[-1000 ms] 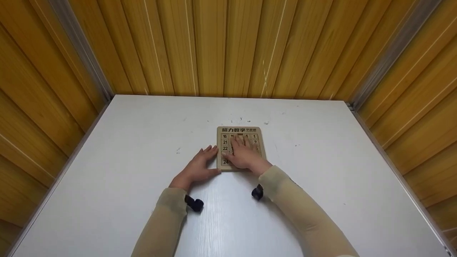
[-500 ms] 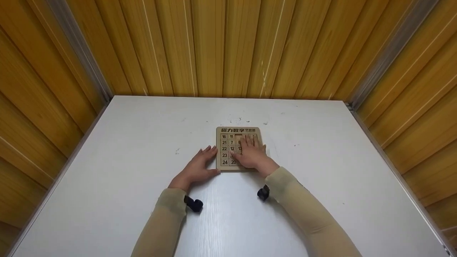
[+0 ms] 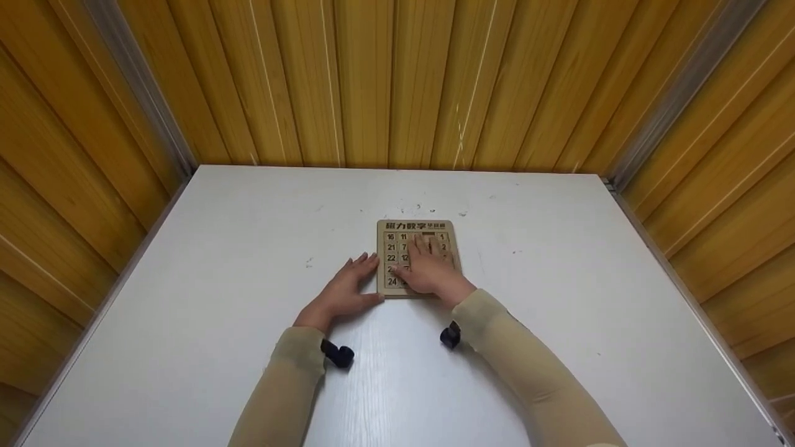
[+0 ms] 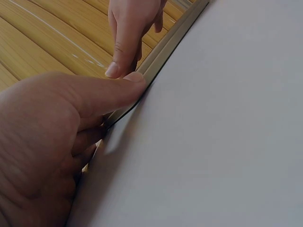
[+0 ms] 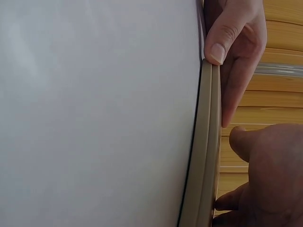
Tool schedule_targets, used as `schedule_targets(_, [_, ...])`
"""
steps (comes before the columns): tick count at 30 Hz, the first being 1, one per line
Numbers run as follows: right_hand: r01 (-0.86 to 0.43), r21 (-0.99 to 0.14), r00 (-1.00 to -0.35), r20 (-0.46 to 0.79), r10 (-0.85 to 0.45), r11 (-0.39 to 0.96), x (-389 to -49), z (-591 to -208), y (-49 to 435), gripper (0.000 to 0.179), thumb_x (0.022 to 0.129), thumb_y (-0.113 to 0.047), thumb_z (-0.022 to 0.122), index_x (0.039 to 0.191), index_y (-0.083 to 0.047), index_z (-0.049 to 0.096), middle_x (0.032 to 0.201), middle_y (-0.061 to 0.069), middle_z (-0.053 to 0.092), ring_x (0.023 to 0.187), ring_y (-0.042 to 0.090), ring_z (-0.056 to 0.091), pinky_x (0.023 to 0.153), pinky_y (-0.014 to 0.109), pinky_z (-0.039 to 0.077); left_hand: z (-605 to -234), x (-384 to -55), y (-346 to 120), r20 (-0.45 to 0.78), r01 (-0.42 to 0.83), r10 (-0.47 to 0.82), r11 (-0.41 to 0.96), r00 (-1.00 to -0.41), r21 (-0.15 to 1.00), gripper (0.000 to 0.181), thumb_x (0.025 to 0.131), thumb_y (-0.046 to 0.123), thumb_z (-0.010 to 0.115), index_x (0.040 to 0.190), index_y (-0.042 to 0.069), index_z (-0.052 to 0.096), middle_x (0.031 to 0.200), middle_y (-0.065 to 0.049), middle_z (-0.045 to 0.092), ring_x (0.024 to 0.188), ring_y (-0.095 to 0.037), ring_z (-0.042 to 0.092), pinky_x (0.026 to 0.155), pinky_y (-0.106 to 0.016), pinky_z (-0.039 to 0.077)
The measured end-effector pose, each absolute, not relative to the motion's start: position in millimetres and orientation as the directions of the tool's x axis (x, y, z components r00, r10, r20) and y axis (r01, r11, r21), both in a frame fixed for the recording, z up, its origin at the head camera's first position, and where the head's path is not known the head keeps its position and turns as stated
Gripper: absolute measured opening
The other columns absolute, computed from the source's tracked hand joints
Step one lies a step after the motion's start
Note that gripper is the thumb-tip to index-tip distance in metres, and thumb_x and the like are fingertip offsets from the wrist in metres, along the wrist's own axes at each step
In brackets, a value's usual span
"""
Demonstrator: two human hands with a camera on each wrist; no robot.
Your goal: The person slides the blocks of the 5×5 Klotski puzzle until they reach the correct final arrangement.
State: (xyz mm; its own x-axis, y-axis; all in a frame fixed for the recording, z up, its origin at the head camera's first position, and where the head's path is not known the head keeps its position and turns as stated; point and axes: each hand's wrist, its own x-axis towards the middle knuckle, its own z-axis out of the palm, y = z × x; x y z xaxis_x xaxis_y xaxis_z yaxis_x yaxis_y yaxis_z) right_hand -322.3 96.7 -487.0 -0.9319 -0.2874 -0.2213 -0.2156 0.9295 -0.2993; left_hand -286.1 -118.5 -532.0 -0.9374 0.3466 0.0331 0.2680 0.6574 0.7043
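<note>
A wooden number slide puzzle (image 3: 413, 226) lies flat, with numbered tiles below a row of dark characters. At its left edge is my left hand (image 3: 345, 292), fingers extended along the side and thumb at the near left corner. In the right wrist view that thumb (image 5: 218, 53) touches the end of the board's edge (image 5: 201, 156). My right hand (image 3: 430, 274) is spread over the tiles, fingers reaching toward the upper rows, and hides much of the middle and right. A dark gap shows in the top row, left of the 1 tile (image 3: 442, 237).
The puzzle rests on a white table (image 3: 248, 236) with small dark marks beyond it. Yellow wood-look panels (image 3: 360, 81) wall the back and both sides. A small black camera (image 3: 338, 355) is strapped to the left wrist, another (image 3: 450, 336) to the right.
My right hand moved right, then back left over the tiles. The top-row gap has shifted one column right, as a tile slid left. My left hand stays at the board's edge.
</note>
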Motion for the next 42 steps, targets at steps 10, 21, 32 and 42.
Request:
schedule_targets(10, [-0.184, -0.340, -0.946, -0.193, -0.260, 0.922, -323, -487, 112, 0.087, 0.103, -0.062, 0.043, 0.166, -0.010, 0.013, 0.175, 0.014, 0.005, 0.161, 0.042, -0.003, 0.127, 0.072, 0.003, -532, -288, -118, 0.055, 0.297, 0.363, 0.659, -0.930, 0.691, 0.085, 0.088, 0.031, 0.079, 0.159, 0.010, 0.037, 0.169, -0.010, 0.031, 0.160, -0.033, 0.019, 0.133, -0.051, 0.013])
schedule_targets(21, [-0.082, -0.361, -0.957, -0.233, -0.175, 0.929, -326, -485, 129, 0.091, 0.103, -0.060, 0.044, 0.165, -0.004, 0.010, 0.175, 0.016, -0.003, 0.160, 0.043, -0.008, 0.125, 0.074, 0.000, -532, -287, -119, 0.059, 0.313, 0.379, 0.654, -0.923, 0.689, 0.085, 0.089, 0.030, 0.078, 0.160, 0.009, 0.035, 0.169, -0.009, 0.030, 0.161, -0.031, 0.019, 0.134, -0.051, 0.010])
schedule_targets(32, [-0.106, -0.342, -0.954, -0.228, -0.192, 0.934, -326, -484, 118, 0.086, 0.105, -0.058, 0.043, 0.164, -0.003, 0.014, 0.174, 0.017, 0.005, 0.161, 0.043, -0.006, 0.125, 0.075, 0.004, -532, -287, -118, 0.041, 0.288, 0.362, 0.662, -0.931, 0.692, 0.085, 0.089, 0.031, 0.078, 0.160, 0.011, 0.035, 0.169, -0.007, 0.030, 0.161, -0.029, 0.018, 0.134, -0.048, 0.011])
schedule_targets(42, [-0.148, -0.371, -0.953, -0.195, -0.232, 0.917, -325, -488, 122, 0.088, 0.103, -0.062, 0.045, 0.166, -0.009, 0.014, 0.175, 0.013, 0.007, 0.161, 0.042, -0.004, 0.125, 0.074, 0.005, -533, -288, -118, 0.050, 0.292, 0.361, 0.657, -0.931, 0.695, 0.084, 0.088, 0.030, 0.078, 0.159, 0.010, 0.037, 0.169, -0.007, 0.032, 0.161, -0.029, 0.020, 0.134, -0.047, 0.012])
